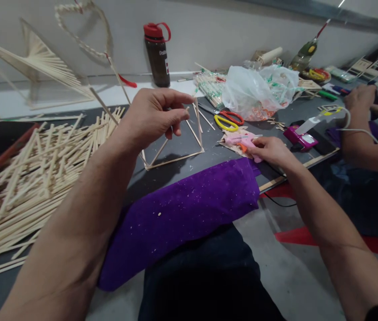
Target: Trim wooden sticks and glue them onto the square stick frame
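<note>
My right hand (271, 151) is closed round the handle of a pink hot glue gun (239, 138) with an orange trigger. Its nozzle points left, over a small glue-stained board (226, 145). Above a frame of thin wooden sticks (175, 159), my left hand (157, 113) has its thumb and curled fingers about a slim wooden stick (159, 152), whose tip shows just above the thumb. The index finger reaches out, apart from the thumb. Part of the frame is hidden behind my left hand and forearm.
Loose wooden sticks (51, 165) heap at left by a red box (5, 156). Scissors (227, 120), a plastic bag (259, 91) and a bottle (157, 55) stand behind. Purple cloth (189, 209) hangs at the table edge. A co-worker's hands (363, 100) are at right, near a magenta device (301, 137).
</note>
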Demonstrator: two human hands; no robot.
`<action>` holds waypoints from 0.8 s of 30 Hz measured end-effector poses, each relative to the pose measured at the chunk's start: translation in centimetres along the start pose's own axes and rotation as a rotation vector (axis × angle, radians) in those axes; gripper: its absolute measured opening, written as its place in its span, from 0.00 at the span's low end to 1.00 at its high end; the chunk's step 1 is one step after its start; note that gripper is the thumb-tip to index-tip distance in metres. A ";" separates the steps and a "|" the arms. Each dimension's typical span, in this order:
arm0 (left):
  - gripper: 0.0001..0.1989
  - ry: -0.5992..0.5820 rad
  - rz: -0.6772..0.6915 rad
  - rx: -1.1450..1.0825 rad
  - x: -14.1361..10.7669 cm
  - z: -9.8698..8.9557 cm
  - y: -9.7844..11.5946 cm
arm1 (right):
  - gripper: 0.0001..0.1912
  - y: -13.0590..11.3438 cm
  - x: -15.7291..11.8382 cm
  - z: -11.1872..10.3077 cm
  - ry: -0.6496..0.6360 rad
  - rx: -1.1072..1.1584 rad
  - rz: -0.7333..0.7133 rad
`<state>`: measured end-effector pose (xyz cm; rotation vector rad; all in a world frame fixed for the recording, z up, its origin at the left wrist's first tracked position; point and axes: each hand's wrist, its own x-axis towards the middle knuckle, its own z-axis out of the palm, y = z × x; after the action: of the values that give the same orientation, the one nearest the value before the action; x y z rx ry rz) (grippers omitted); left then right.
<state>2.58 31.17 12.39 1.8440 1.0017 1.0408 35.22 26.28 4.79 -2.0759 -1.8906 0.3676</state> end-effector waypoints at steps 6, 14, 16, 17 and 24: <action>0.10 -0.002 0.004 0.044 0.0 0.0 0.0 | 0.11 1.2 -1.2 -0.7 0.100 0.714 0.228; 0.09 -0.021 0.000 0.038 -0.3 -0.1 0.2 | 0.14 -0.7 -3.1 0.0 0.287 1.168 0.074; 0.09 -0.020 -0.015 0.038 -0.5 -0.2 0.4 | 0.15 -1.8 -3.4 0.1 0.324 1.218 0.028; 0.09 -0.018 -0.020 0.043 -0.6 -0.2 0.5 | 0.15 -2.4 -3.7 0.2 0.310 1.228 0.009; 0.09 -0.029 -0.034 0.054 -1.0 -0.2 0.3 | 0.17 -6.6 -5.2 1.2 0.172 1.209 -0.045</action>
<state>2.16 30.20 12.44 1.8742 1.0491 0.9731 28.21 21.72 6.17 -1.1675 -1.0931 0.9712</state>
